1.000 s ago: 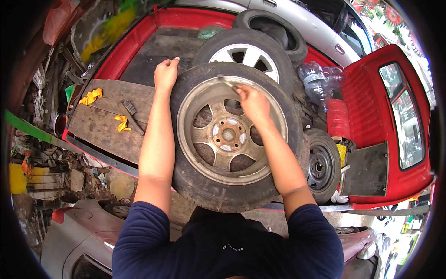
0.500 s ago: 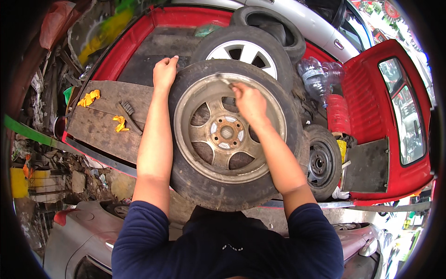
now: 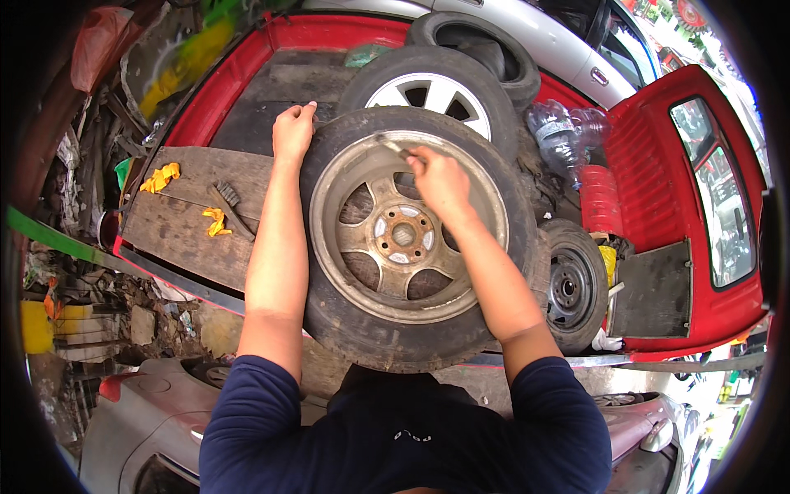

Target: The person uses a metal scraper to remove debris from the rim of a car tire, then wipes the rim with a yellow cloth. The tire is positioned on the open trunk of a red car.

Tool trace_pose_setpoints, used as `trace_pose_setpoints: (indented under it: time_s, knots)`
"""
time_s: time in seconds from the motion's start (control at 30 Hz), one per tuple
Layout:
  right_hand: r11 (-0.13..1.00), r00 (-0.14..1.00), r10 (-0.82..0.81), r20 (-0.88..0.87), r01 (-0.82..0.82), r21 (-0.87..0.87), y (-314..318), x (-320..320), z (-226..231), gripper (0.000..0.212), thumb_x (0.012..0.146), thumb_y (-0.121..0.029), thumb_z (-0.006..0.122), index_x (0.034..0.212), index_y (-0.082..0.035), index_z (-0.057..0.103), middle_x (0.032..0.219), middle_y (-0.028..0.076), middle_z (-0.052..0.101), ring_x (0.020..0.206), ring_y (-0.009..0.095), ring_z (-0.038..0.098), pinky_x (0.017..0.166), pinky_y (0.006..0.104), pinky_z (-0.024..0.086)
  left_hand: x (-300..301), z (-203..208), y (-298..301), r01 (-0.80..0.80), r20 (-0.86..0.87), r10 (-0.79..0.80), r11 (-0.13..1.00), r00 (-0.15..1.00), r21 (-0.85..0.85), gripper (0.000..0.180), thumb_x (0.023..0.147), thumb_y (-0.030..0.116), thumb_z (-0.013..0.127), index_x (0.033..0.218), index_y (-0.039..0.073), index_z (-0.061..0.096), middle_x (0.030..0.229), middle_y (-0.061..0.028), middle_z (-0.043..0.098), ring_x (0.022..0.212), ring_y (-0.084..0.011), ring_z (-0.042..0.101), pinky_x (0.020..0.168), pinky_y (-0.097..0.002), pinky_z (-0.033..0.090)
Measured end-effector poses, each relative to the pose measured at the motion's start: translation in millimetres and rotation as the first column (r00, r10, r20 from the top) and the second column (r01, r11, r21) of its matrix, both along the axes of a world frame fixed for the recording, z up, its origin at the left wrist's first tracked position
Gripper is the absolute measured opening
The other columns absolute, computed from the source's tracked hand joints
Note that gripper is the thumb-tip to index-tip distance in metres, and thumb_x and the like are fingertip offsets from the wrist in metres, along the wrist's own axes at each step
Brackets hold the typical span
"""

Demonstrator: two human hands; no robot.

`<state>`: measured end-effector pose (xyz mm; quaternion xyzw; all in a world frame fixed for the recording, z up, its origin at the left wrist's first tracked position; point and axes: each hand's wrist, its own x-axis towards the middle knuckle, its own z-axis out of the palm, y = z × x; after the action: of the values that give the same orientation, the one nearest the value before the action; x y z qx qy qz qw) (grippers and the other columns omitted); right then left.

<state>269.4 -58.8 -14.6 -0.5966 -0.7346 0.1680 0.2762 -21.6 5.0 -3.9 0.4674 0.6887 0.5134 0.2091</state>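
The person wears a dark navy shirt (image 3: 485, 449) in plain cloth, with a small pale printed mark (image 3: 411, 436) across the chest. Its left sleeve (image 3: 251, 403) and right sleeve (image 3: 559, 403) are short, loose and softly creased, each ending in a straight hem above the elbow. Forearms, left hand (image 3: 294, 133) and right hand (image 3: 442, 183) are bare, with short fingernails too small to make out clearly.

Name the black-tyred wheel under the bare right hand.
The foreground wheel with the dirty grey metal rim: the right hand is over it, while the white-spoked wheel behind and the dark steel wheel at right lie clear.
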Motion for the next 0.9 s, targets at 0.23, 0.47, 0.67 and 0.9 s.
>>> trace_pose_setpoints:
  time_s: [0.23,0.47,0.67,0.9]
  knots:
    - [0.995,0.999,-0.04,-0.001,0.039,-0.091,-0.7,-0.3,2.1,0.028,0.102,-0.036,0.058,0.118,-0.018,0.072,0.095,0.017,0.075,0.096,0.038,0.072,0.084,0.051,0.056,2.8,1.6,-0.9,0.018,0.0,-0.018,1.0,1.0,0.019,0.043,0.092,0.042,0.065,0.079,0.001,0.072,0.065,-0.0076,0.066,0.066,-0.018,0.063,0.07,-0.0346,0.048]
    - [0.997,0.995,-0.062,-0.082,0.059,-0.041,8.2,13.5,3.7,0.032,0.1,-0.038,0.063,0.117,-0.014,0.073,0.095,0.019,0.074,0.095,0.037,0.072,0.084,0.0466,0.055,3.6,6.7,-4.7,0.001,0.016,-0.001,1.0,1.0,0.016,0.044,0.093,0.042,0.065,0.078,0.001,0.071,0.065,-0.0075,0.066,0.065,-0.018,0.062,0.069,-0.0355,0.048]
    - [0.997,0.999,-0.032,-0.019,0.031,-0.07,18.1,23.2,-11.2,0.031,0.101,-0.038,0.06,0.12,-0.015,0.071,0.098,0.018,0.075,0.098,0.038,0.071,0.085,0.05,0.055,5.8,4.5,-2.8,0.002,-0.017,-0.002,1.0,1.0,-0.002,0.045,0.092,0.043,0.064,0.078,0.001,0.071,0.066,-0.0086,0.067,0.066,-0.0194,0.063,0.069,-0.0363,0.048]
    - [0.998,0.997,-0.054,-0.062,0.052,-0.046,10.5,15.0,-4.3,0.031,0.101,-0.038,0.059,0.119,-0.015,0.071,0.103,0.021,0.074,0.102,0.041,0.069,0.089,0.0504,0.053,9.1,6.2,-3.6,0.021,-0.002,-0.021,1.0,1.0,-0.004,0.044,0.092,0.043,0.065,0.082,0.001,0.073,0.067,-0.0096,0.067,0.067,-0.0208,0.064,0.07,-0.0364,0.048]
